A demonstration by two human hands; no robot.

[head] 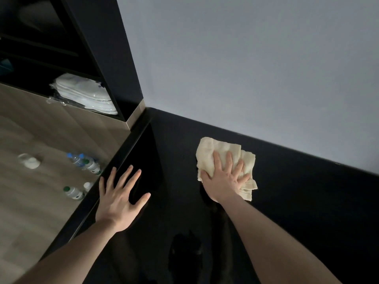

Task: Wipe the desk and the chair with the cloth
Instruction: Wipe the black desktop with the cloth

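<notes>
**Black desk, pale cloth under our right hand**

Black and glossy, the desk (297,201) fills the lower right of our view and runs back to meet a grey-white wall (246,58) along a dark upstand. Its surface is shiny enough to throw back dim reflections near our forearms. To the left, beyond the desk's edge, we look down on a wood-grain floor (30,130). Above that stands a dark shelving unit (71,37), and on its lowest shelf lies a stack of white items in clear wrapping (86,95); we cannot tell what they are.

Our right hand (223,179) lies palm down on the cream cloth (215,148), fingers spread apart and flat, pressing the cloth to the desk rather than gripping it. The cloth is crumpled and folded over on itself, resting on the desktop near the back upstand, with its edges showing beyond our fingertips and to the right of our little finger.

Our left hand (120,199) rests palm down on the bare desk just beside its left edge, fingers splayed wide and holding nothing. It sits well apart from the cloth.

Down on the floor we see several small plastic water bottles (86,162), some with blue caps and some with green, lying close to the desk's side. A little further left sits a small white rounded object (30,160), too blurred for us to name.
</notes>
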